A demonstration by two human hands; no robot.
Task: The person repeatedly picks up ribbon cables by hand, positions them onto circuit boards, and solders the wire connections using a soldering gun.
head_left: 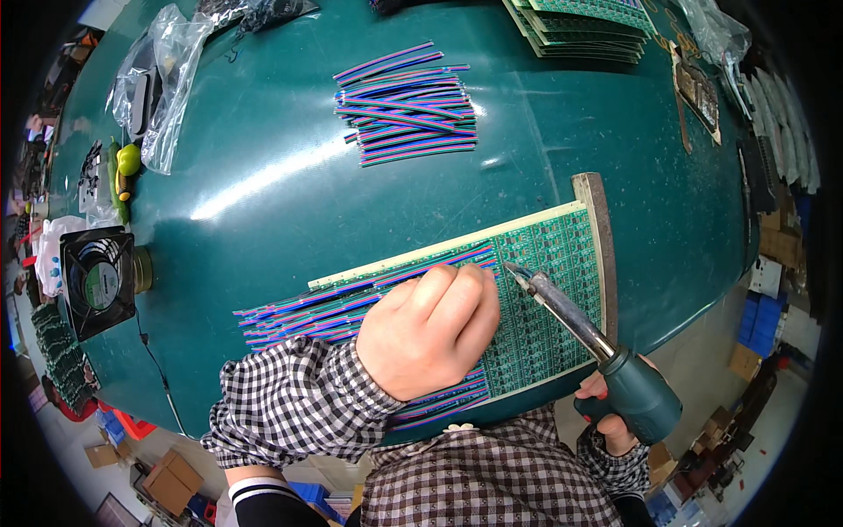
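A green circuit board panel (549, 299) lies at a slant near the table's front edge. Thin multicoloured ribbon wires (294, 312) stretch leftward across its left part, their ends lined up along one column. My left hand (430, 329) is closed over these wires, knuckles up; its fingertips and anything pinched in them are hidden. With my right hand (615, 430), partly covered by the tool, I grip a soldering gun (637, 391) by its dark green handle. Its metal tip points up and left over the panel, just right of the wire ends and my left fingers.
A curved strip (597, 255) borders the panel's right side. Loose ribbon wires (408, 114) are piled farther back, and stacked circuit boards (584, 31) stand at the far right. At left are a black fan (98, 283) with a cord and a clear plastic bag (171, 97).
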